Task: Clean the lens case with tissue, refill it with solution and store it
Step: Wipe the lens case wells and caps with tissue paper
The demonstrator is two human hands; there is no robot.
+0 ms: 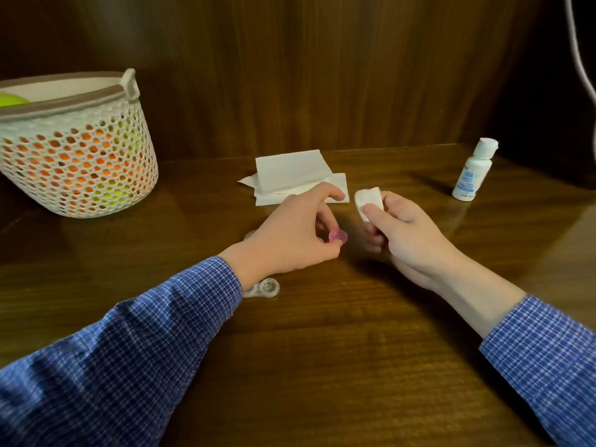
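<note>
My left hand [290,230] pinches a small pink cap [338,236] between thumb and fingers, just above the table. My right hand [403,233] grips a folded wad of white tissue [367,199], held up beside the pink cap. The clear lens case body [264,288] lies on the table under my left wrist, one well showing and the other part hidden by the sleeve. A pale round piece [250,235] peeks out behind my left hand; I cannot tell what it is. A white solution bottle [474,171] stands capped at the right.
A stack of white tissues [290,171] lies at the back of the wooden table [322,350]. A cream mesh basket [74,146] with orange and green contents stands at the left. A dark wooden wall rises behind. A pale cord [580,50] hangs at the top right.
</note>
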